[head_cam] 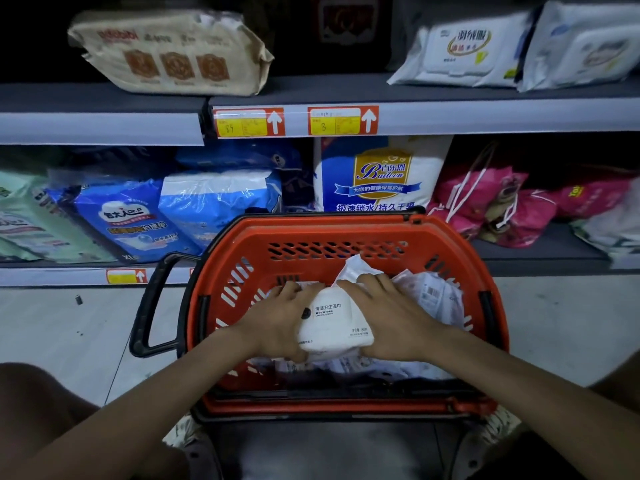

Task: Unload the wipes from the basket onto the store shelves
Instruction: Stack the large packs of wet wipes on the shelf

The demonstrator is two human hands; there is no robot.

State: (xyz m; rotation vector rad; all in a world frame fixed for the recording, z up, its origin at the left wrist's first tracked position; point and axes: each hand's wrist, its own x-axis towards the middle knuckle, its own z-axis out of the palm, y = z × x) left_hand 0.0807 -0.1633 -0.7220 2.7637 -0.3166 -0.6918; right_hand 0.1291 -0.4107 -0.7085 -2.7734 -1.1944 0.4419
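A red plastic basket (346, 233) stands on the floor in front of the shelves. Inside it lies a white wipes pack (334, 323) with black print, on top of several other wipes packs (433, 292). My left hand (277, 317) grips the pack's left side, fingers curled over its far edge. My right hand (384, 313) grips its right side the same way. The pack sits between both hands, low inside the basket.
The upper shelf (346, 91) bears a beige pack (166, 53) at left and white wipes packs (464, 53) at right, with bare shelf between. The lower shelf holds blue packs (138, 216), a white-and-blue bag (381, 174) and pink bags (502, 202). The basket's black handle (152, 299) juts left.
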